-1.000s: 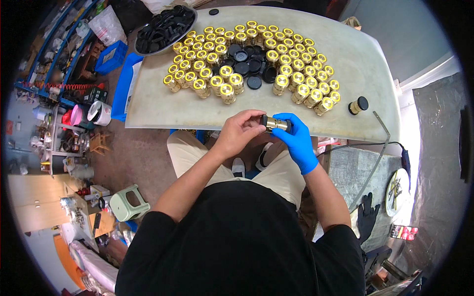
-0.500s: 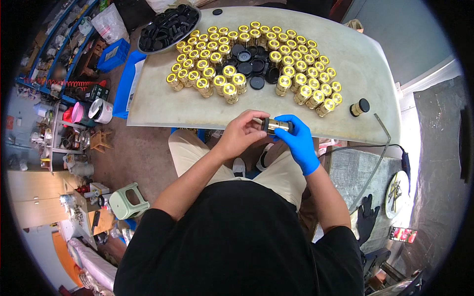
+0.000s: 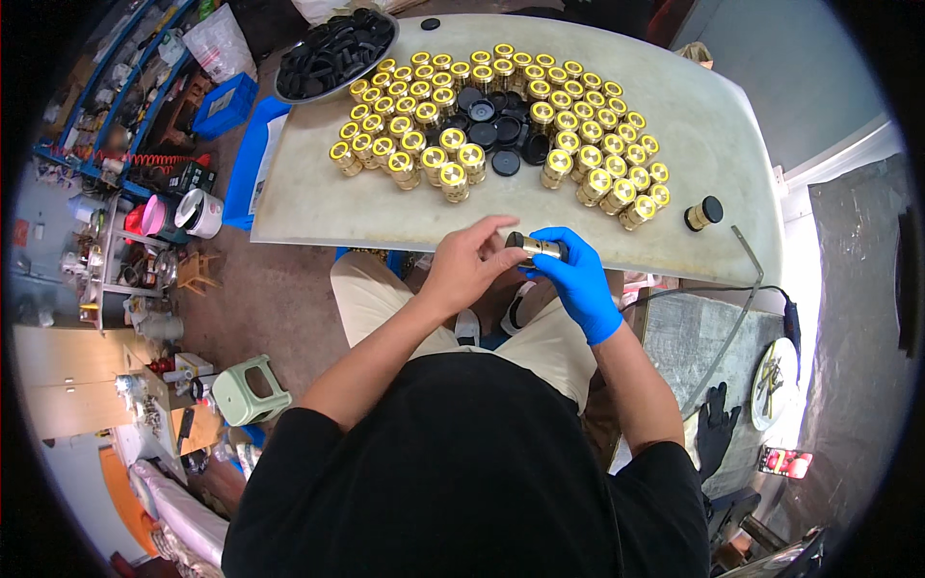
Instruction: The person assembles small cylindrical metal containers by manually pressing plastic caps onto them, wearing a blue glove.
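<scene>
My right hand (image 3: pixel 581 287), in a blue glove, is closed round a brass cylinder (image 3: pixel 542 248) just off the table's front edge. The cylinder lies sideways, and a black cap (image 3: pixel 515 241) covers its left end. My bare left hand (image 3: pixel 470 268) is beside that cap, its thumb against the cap's lower side and its index finger raised clear above. The other left fingers are partly hidden. Many brass cylinders with shiny gold tops (image 3: pixel 454 181) stand on the table around a pile of loose black caps (image 3: pixel 506 162).
A metal bowl (image 3: pixel 332 93) heaped with black caps sits at the table's (image 3: pixel 318 197) back left. One capped cylinder (image 3: pixel 703 213) lies near the right edge, by a bent metal rod (image 3: pixel 747 252). A side bench at right holds a plate (image 3: pixel 761 414) and a black glove (image 3: pixel 715 424).
My left index finger has lifted off the black cap, and the thumb has slid right along it. The cylinder has tilted slightly in my right hand. My view has shifted a little.
</scene>
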Demonstrator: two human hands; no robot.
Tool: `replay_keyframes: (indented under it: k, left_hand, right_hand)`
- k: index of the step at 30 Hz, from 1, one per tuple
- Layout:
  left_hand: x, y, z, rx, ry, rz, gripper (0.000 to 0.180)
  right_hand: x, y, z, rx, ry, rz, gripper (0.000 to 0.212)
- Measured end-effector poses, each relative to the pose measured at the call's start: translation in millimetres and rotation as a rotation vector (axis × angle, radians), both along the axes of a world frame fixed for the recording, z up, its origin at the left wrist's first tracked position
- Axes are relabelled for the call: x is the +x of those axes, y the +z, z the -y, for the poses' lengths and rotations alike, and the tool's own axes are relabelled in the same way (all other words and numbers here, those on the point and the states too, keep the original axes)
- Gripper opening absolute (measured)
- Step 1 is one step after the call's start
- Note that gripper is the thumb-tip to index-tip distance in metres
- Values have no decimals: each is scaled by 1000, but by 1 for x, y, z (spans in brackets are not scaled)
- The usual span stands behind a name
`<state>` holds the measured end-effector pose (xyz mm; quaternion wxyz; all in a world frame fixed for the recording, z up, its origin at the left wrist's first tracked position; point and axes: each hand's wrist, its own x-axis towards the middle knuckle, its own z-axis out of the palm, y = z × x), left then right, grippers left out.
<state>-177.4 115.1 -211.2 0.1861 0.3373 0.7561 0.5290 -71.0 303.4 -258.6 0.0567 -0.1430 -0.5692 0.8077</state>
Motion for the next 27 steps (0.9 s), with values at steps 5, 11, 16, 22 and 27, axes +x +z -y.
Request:
replay_keyframes:
  k: [5,11,16,22,27]
  left_hand:
    - [-4,-20,5,242,-118,-72,61]
    - [-25,-33,-4,-232,-220,528,73]
    - [-1,-25,2,187,-125,273,58]
    - [-1,-28,-4,143,-137,609,47]
    - [-7,-6,5,447,-316,358,19]
  right_hand:
    - [1,2,-5,7,-5,17,31]
    - [3,4,-2,243,-5,-59,36]
    - [2,4,-10,272,-45,-33,39]
    - [7,11,-13,375,-9,-96,37]
    - [19,31,-26,639,-30,68,37]
